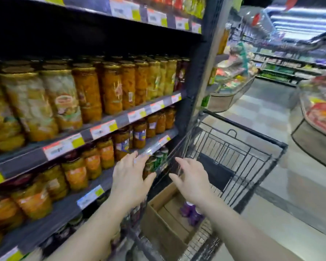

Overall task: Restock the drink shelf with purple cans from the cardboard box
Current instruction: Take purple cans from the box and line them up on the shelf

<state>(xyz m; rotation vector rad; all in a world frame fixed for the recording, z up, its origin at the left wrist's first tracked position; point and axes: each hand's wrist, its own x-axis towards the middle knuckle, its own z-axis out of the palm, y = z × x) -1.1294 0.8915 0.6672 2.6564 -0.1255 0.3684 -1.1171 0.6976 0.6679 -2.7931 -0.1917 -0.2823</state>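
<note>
Both hands out in front, above the cart (239,147). Left hand (129,178) has fingers straight and spread, thumb out, holding nothing; it sits left of the cart, in front of the shelf edge (151,147), fingertips near it, contact unclear. Right hand (191,178) is also spread and relaxed, empty, over the cart's near left corner. The hands are apart with a gap between them.

Box (164,213) sits in the cart's near end, flaps open, directly below the hands. Two purple cans (191,211) stand at the box's right side, just under the right wrist, partly hidden by it. Rest of the box floor looks bare cardboard.

Left of the cart, shelves hold jars (109,87) of orange and yellow preserves in several rows. A few green cans (157,160) show between the two hands, at the shelf end nearest the cart. Frame is motion-blurred.
</note>
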